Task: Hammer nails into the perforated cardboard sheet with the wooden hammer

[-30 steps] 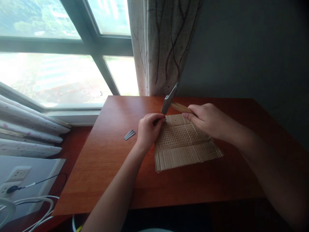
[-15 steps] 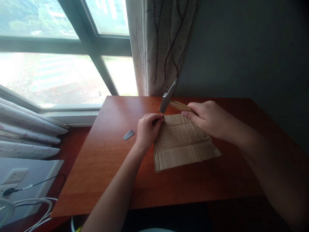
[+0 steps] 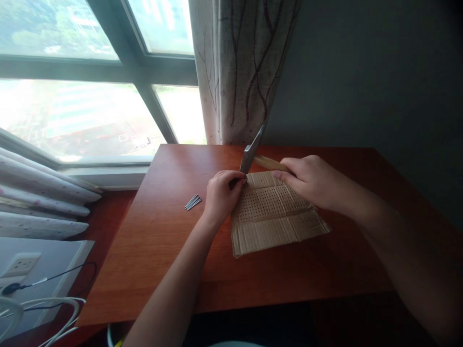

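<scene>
A hammer (image 3: 272,163) with a wooden handle and a metal head is gripped by my right hand (image 3: 302,177). Its head is tilted, with the lower face down at the fingertips of my left hand (image 3: 222,193). Those fingers pinch a nail at the far left corner of a piece of cardboard (image 3: 275,231); the nail is now almost wholly hidden by fingers and hammer head. Rows of small holes cross the middle of the cardboard. Left of my left hand, several loose nails (image 3: 193,202) lie side by side.
Everything rests on a reddish-brown wooden table (image 3: 152,260). Behind its far edge hangs a patterned curtain (image 3: 240,72), beside a window (image 3: 90,115) on the left. White cables (image 3: 68,303) and a wall socket (image 3: 23,264) are at the lower left.
The hammer head has come down a little, onto the spot at my left fingertips where the nail's top showed before. My left hand keeps its pinch in the same place.
</scene>
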The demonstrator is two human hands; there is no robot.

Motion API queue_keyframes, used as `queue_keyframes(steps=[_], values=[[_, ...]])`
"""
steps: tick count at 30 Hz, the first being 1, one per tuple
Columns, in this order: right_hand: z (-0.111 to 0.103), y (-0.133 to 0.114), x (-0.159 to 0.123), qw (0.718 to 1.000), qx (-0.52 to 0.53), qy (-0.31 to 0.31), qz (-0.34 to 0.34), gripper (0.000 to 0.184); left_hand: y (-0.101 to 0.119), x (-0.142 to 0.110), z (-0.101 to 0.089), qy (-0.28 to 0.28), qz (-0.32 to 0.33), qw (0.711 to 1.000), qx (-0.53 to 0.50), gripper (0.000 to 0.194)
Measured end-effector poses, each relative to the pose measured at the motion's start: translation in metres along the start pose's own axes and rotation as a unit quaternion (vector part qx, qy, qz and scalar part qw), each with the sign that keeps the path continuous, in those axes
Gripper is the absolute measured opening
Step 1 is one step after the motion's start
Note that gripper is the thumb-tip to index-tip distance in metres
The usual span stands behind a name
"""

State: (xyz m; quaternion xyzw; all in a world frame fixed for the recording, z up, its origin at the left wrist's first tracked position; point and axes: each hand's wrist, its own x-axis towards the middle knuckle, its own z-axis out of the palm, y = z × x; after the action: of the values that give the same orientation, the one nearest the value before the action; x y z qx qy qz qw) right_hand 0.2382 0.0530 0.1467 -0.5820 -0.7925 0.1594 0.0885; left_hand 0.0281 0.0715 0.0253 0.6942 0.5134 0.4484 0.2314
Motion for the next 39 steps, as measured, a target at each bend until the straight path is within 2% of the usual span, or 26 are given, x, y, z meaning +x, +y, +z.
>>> queue_keyframes(steps=[2,7,13,16,19,24,28,34,39], values=[[0.002,0.000,0.000,1.000,0.004,-0.007,-0.002,0.036,0.000,-0.001,-0.002,-0.007,0.005,1.000,0.000,0.010],[0.005,0.003,-0.002,1.000,0.014,0.003,0.014,0.036,-0.001,-0.005,-0.008,-0.017,0.025,0.999,0.010,0.030],[0.004,0.004,-0.006,1.000,0.016,0.002,0.027,0.037,-0.007,-0.008,-0.008,-0.076,-0.089,0.991,-0.064,0.031],[0.003,0.006,-0.005,0.999,0.019,-0.003,0.032,0.037,-0.010,-0.008,-0.004,-0.064,-0.140,0.980,-0.129,0.033],[0.002,0.006,-0.003,1.000,0.014,-0.001,0.026,0.036,-0.012,-0.008,0.000,-0.058,-0.159,0.966,-0.196,0.034],[0.003,0.003,0.000,1.000,0.016,0.010,0.018,0.035,-0.012,-0.006,0.000,-0.067,-0.168,0.953,-0.243,0.035],[0.004,0.000,0.001,1.000,0.010,-0.025,0.012,0.035,-0.013,-0.006,0.001,-0.058,-0.164,0.954,-0.244,0.036],[0.006,-0.001,0.001,1.000,0.006,-0.008,0.014,0.035,-0.018,-0.005,0.002,-0.062,-0.147,0.961,-0.225,0.033],[0.016,0.003,0.004,1.000,-0.011,-0.025,0.006,0.035,-0.020,-0.005,0.003,-0.060,-0.147,0.961,-0.228,0.036]])
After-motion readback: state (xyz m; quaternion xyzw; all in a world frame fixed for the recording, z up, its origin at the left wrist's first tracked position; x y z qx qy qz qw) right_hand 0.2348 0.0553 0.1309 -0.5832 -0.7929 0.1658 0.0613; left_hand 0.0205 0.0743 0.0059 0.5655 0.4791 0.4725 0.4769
